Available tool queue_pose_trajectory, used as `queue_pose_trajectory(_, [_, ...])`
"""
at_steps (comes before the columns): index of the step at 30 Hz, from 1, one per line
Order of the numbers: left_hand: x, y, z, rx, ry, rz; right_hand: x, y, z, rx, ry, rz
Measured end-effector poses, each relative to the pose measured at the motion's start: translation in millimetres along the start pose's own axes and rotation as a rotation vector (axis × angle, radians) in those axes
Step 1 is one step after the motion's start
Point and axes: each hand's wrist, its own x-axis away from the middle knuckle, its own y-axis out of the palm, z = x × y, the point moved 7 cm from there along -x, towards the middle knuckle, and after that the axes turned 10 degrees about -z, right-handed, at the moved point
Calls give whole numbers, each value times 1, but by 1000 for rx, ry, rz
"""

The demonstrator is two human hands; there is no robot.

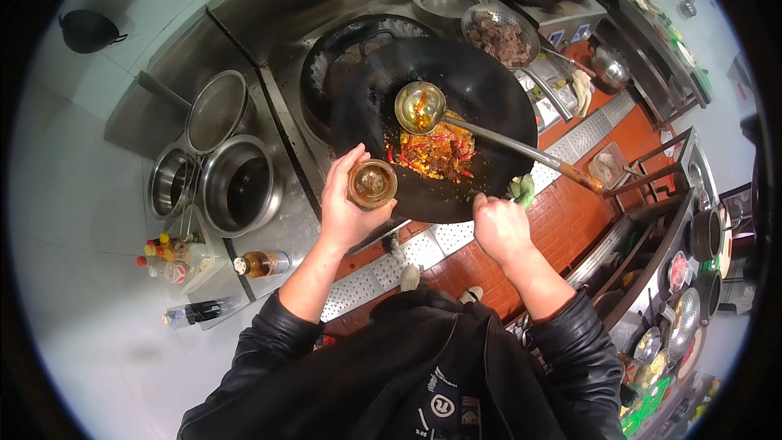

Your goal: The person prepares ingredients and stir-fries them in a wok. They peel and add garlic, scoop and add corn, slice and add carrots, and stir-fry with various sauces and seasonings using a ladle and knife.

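Note:
My left hand [346,208] is closed around a round glass jar [372,185], seen from above, with something amber-brown inside. It hovers over the near left edge of a big black wok [358,126]. Red chilies and yellow bits in oily sauce [436,153] lie in the wok. A steel ladle [420,107] rests there with sauce in its bowl, its wooden-ended handle reaching out to the right, held by neither hand. My right hand [501,230] is a fist at the wok's near right rim, with a green cloth [522,190] bunched beside it; its exact hold is partly hidden.
A strainer of browned meat pieces [498,37] sits beyond the wok, near a steel basin [448,2]. To the left are steel pots [240,186], a sieve [217,112] and several bottles [261,264]. A loaded counter [652,277] stands at right above red floor tiles.

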Motion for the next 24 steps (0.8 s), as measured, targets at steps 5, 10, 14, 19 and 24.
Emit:
queue_pose_trajectory(5, [-3, 8, -6, 146, -33, -9, 8, -8, 3, -18, 31, 47])
queue_pose_trajectory(10, [-5, 14, -5, 248, -53, -28, 12, -11, 6, -39, 31, 118])
queue_pose_trajectory(14, [-7, 16, -4, 269, -31, -69, 24, -41, 11, -55, 0, 286])
queue_pose_trajectory(19, [-10, 13, -3, 292, 28, -132, 88, -116, -4, -180, -209, 621])
queue_pose_trajectory(24, [-12, 28, 4, 503, 7, -215, 104, -138, -53, -90, -390, 514])
